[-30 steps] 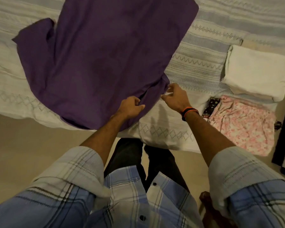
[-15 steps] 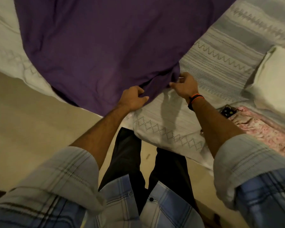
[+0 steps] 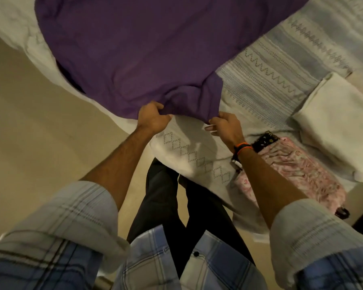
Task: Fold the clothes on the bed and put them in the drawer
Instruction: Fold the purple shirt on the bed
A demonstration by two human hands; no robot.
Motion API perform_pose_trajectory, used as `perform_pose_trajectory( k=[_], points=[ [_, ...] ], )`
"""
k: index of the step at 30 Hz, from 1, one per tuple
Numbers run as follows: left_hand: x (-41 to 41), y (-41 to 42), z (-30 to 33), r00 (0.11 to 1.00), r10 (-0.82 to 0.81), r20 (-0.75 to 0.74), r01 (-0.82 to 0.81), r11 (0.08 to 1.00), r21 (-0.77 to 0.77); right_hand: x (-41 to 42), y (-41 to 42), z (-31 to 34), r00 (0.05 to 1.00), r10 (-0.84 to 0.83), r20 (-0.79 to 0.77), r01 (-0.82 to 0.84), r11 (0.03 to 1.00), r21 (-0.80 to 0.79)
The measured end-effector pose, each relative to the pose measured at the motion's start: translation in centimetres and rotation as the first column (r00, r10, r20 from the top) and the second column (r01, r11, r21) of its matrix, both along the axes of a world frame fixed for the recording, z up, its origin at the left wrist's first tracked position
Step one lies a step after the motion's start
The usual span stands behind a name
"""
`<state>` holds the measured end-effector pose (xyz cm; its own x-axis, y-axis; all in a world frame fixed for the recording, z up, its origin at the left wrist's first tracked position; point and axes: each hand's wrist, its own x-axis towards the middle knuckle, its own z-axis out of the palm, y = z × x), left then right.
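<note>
Two hands had closed in on the near hem of the purple garment [image 3: 147,49]: my left hand [image 3: 152,118] bunched a fistful of it, and my right hand [image 3: 225,124] pinched the corner just beside it, other fingers loose. Compared with a second before, the cloth between them had gathered into a raised ridge and the grips had tightened, so I judged the first fold was starting, with the garment otherwise spread flat on the bed [image 3: 197,151] beyond my hands. To the right of my right hand lay a pink floral piece [image 3: 298,166] and, further right, a folded white one [image 3: 340,124]. No drawer or other container was in view, so its contents I could not tell.
</note>
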<state>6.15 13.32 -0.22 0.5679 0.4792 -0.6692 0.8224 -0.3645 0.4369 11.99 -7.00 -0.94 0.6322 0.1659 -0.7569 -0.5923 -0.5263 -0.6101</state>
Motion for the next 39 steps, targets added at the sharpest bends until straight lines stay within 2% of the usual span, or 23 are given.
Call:
perform_pose_trajectory(
  k=[3,6,10,15,18,21,23,25,27,30,36,37,39],
  points=[
    [-1.7,-0.8,-0.9,0.993,0.119,-0.019,-0.119,0.993,-0.022,-1.6,-1.3,0.1,0.999,-0.036,0.003,0.036,0.999,0.012],
    [-3.0,-1.5,-1.7,0.959,0.275,-0.064,-0.282,0.949,-0.144,-3.1,-1.8,-0.2,0.997,0.071,0.007,-0.071,0.997,-0.03],
    [-3.9,-3.3,-2.2,0.893,0.433,-0.121,-0.448,0.832,-0.329,-5.2,-1.7,-0.6,0.985,0.162,-0.052,-0.165,0.984,-0.064],
    [-4.4,-4.9,-2.6,0.767,0.616,-0.178,-0.612,0.621,-0.489,-6.7,-1.5,-0.7,0.933,0.358,-0.018,-0.352,0.906,-0.233],
    [-4.7,-5.3,-3.2,0.695,0.689,-0.204,-0.673,0.525,-0.521,-7.2,-1.9,-1.4,0.924,0.383,0.004,-0.365,0.882,-0.297],
    [-5.0,-5.4,-3.8,0.655,0.73,-0.195,-0.71,0.507,-0.489,-6.9,-2.3,-1.8,0.901,0.432,-0.046,-0.421,0.844,-0.332],
    [-5.2,-5.3,-4.0,0.662,0.724,-0.194,-0.711,0.524,-0.468,-6.7,-2.1,-1.7,0.913,0.404,-0.063,-0.394,0.828,-0.399],
    [-5.3,-5.1,-4.2,0.67,0.719,-0.184,-0.704,0.538,-0.464,-6.2,-2.0,-1.7,0.955,0.296,0.026,-0.25,0.848,-0.468],
    [-5.3,-4.9,-4.2,0.638,0.752,-0.164,-0.716,0.502,-0.485,-5.4,-1.7,-2.3,0.957,0.226,0.18,-0.126,0.886,-0.446],
    [-5.1,-4.7,-4.3,0.54,0.828,-0.148,-0.764,0.409,-0.499,-3.4,-1.2,-3.7,0.924,0.241,0.298,-0.108,0.909,-0.403],
    [-4.8,-4.6,-5.0,0.446,0.883,-0.146,-0.807,0.326,-0.493,-0.3,-0.7,-5.9,0.907,0.349,0.238,-0.232,0.882,-0.41],
    [-4.8,-4.5,-5.0,0.441,0.886,-0.145,-0.808,0.322,-0.493,0.0,-0.7,-5.9,0.916,0.329,0.228,-0.22,0.889,-0.401],
    [-5.0,-4.3,-5.0,0.433,0.889,-0.153,-0.824,0.321,-0.466,0.2,-1.1,-6.2,0.949,0.178,0.262,-0.084,0.939,-0.334]
  ],
)
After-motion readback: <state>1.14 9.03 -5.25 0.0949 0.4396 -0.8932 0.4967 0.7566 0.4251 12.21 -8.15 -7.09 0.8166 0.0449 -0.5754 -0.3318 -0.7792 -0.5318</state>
